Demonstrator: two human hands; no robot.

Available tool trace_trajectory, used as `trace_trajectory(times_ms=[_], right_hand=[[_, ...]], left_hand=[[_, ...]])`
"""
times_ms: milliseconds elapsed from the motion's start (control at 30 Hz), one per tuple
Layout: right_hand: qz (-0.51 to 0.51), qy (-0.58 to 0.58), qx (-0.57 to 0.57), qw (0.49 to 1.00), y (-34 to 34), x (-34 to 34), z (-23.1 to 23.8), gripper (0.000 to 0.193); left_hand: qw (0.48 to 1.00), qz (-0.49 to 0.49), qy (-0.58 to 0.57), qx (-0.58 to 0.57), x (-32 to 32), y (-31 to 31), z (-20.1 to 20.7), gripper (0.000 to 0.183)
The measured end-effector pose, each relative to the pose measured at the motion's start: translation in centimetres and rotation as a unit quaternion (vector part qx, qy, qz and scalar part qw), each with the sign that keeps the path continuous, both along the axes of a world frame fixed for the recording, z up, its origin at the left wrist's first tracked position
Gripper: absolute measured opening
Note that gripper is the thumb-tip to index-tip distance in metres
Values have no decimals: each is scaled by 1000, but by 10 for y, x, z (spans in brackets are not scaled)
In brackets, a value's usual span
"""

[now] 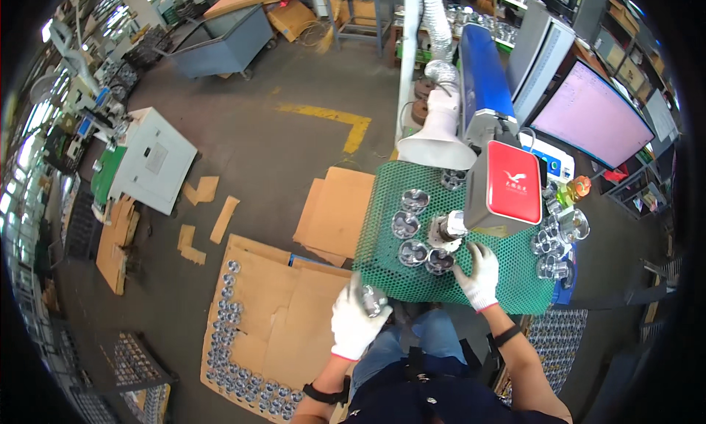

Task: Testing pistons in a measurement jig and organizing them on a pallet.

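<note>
In a white glove, my left hand [354, 322] is closed around a shiny metal piston [374, 300], just off the near left edge of the green mesh mat [507, 273]. My right hand [479, 277], also gloved, is over the mat with thumb and fingers apart. Its thumb is close to a dark-centred piston [440, 261]; whether they touch I cannot tell. Left of that piston sit others, including one piston [412, 253] beside it and one [405, 225] farther back. A metal fixture [446, 230] with a piece on it stands next to the red-topped machine head [513, 185].
More pistons [548, 240] crowd the mat's right side near a bottle [575, 191]. A white suction hood [439, 141] hangs behind the fixture, with a monitor [593, 115] at right. Cardboard [294, 306] on the floor at left carries rows of pistons [228, 350]. Racked pistons [557, 343] lie below right.
</note>
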State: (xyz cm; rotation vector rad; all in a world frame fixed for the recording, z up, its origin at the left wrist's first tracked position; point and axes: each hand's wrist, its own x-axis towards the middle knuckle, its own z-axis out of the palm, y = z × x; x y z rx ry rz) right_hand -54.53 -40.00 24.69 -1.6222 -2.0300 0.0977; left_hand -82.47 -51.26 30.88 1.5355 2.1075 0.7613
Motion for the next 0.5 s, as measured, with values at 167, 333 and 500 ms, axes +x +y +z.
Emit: trace_trajectory(times_ms=[167,333,500], right_hand=[[17,35,-74,997,-30,1,9,58],[86,46,-140,985,-56,-18,29,57],[251,27,-131,959,-84,-48,41,50]], left_hand=[[997,-6,-4,73,12,-4,13,98],[995,-26,-91,-10,24,-4,-6,98],[777,14,-617,-121,47,-22,-92,71]])
